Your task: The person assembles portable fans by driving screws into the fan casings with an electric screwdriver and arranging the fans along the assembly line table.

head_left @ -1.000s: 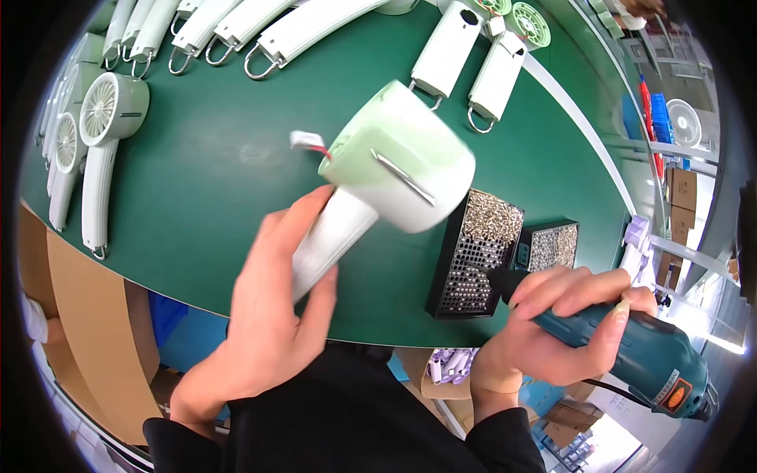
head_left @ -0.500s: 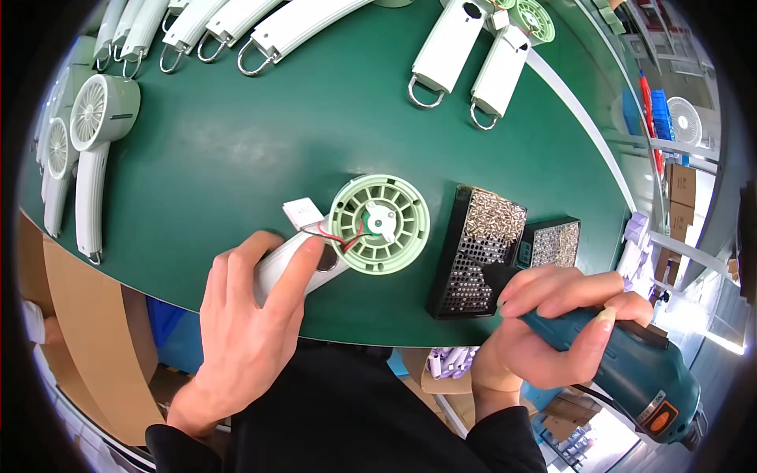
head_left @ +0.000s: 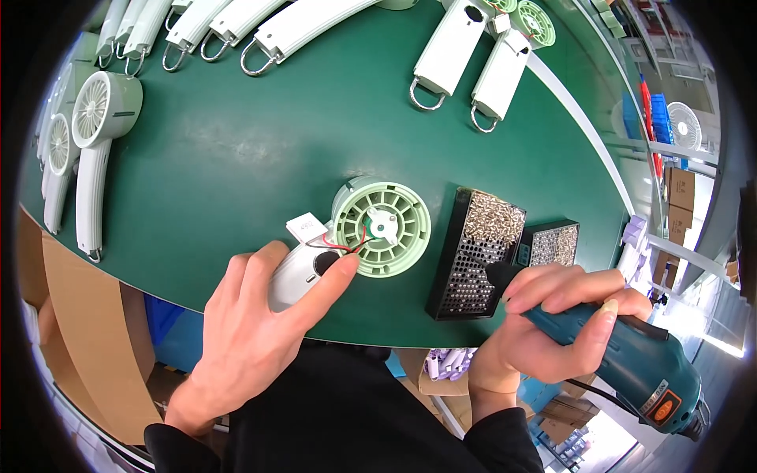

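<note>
My left hand [head_left: 251, 319] is wrapped round the white handle [head_left: 293, 282] of a handheld fan. Its thumb reaches to the wires beside the round, pale green fan head [head_left: 413, 246]. The head lies face up with its spokes and hub exposed. Red and black wires run from it towards a small white block [head_left: 306, 228] on the handle. My right hand [head_left: 556, 327] grips a teal electric screwdriver [head_left: 650, 378], tilted with its dark nose over a black screw tray [head_left: 441, 272]. The bit's tip is too fine to make out against the screws.
A smaller screw tray [head_left: 527, 246] stands just right of the first. Two opened fans [head_left: 445, 51] lie at the far right. Assembled fans [head_left: 92, 185] line the left, and several white handles [head_left: 315, 31] lie along the back. The green table's [head_left: 221, 181] curved edge runs before me.
My left thumb has shifted right towards the wires, and the fan has moved slightly nearer me, its handle turning a little. The screwdriver stays almost still over the screw tray.
</note>
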{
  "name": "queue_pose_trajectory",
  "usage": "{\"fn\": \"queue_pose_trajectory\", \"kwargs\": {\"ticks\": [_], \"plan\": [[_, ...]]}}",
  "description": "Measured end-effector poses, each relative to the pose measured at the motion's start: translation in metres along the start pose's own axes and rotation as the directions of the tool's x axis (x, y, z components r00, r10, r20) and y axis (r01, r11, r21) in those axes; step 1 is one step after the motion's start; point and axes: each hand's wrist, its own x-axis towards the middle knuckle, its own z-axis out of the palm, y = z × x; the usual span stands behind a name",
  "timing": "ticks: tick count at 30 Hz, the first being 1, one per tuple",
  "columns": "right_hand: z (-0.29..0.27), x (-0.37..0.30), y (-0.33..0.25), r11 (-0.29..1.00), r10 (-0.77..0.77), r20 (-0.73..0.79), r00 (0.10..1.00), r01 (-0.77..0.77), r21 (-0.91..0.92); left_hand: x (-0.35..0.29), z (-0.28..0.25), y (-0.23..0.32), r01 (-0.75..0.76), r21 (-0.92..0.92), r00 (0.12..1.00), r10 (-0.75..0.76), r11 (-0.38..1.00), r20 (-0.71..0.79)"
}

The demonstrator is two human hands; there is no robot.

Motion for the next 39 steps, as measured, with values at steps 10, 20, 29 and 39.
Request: {"fn": "queue_pose_trajectory", "kwargs": {"ticks": [10,20,29,39], "plan": [[0.0,-0.001,0.001,1.0,-0.007,0.021,1.0,0.007,0.022,0.002,-0.001,0.0,0.001,-0.014,1.0,-0.001,1.0,0.005],[0.0,0.002,-0.003,0.994,-0.061,-0.083,0.995,0.067,0.081,-0.003,0.001,0.003,-0.076,-0.009,0.997,0.076,0.997,0.008],[0.018,0.009,-0.033,0.888,-0.335,-0.094,0.938,0.347,0.303,-0.005,0.0,0.013,-0.189,-0.025,0.98,0.19,0.982,0.065],[0.042,0.01,-0.027,0.953,-0.291,0.039,0.956,0.286,0.1,-0.004,-0.001,0.014,-0.172,-0.025,0.982,0.174,0.985,0.076]]}}
